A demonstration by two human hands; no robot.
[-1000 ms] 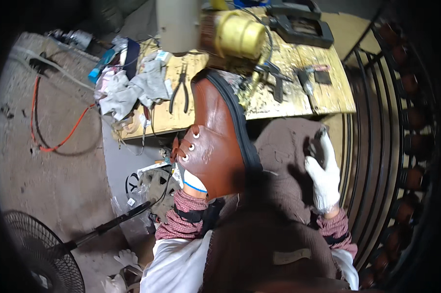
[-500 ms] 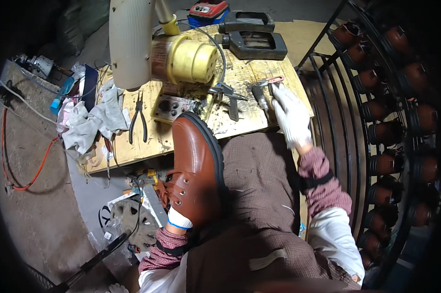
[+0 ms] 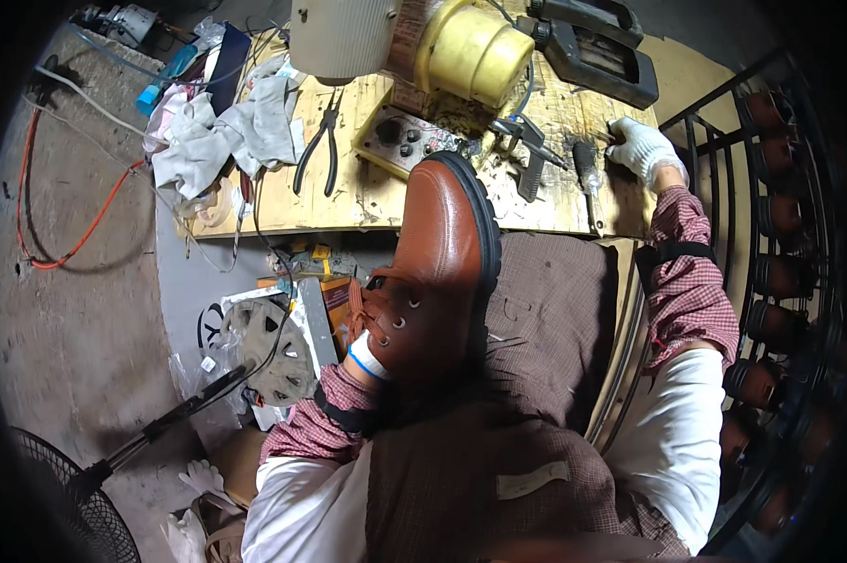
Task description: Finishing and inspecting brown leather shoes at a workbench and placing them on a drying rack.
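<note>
A brown leather lace-up boot (image 3: 435, 225) with a black sole is held up over my lap, toe pointing away. My left hand (image 3: 367, 357) supports it; only the white glove cuff shows, and the boot hides the fingers. My gloved right hand (image 3: 645, 152) rests at the table's right side with its fingers curled. A small dark end shows at its fingertips, too little to name. Just left of that hand lies a dark-handled screwdriver-like tool (image 3: 588, 174). Further left is a black trigger-grip tool (image 3: 532, 150) with a cable.
On the stained wooden table (image 3: 367, 211) are black-handled pliers (image 3: 319, 148), grey rags (image 3: 259, 122), a control box (image 3: 400, 136), a yellow cylindrical machine part (image 3: 480, 52) and cut-open black containers (image 3: 602, 61). A rack of boots (image 3: 780, 272) stands right, a fan (image 3: 72, 497) lower left.
My right hand has curled its fingers, and the red-handled tool formerly beside it is no longer visible. The view has shifted, moving the table leftward things to the right. The boot stays held.
</note>
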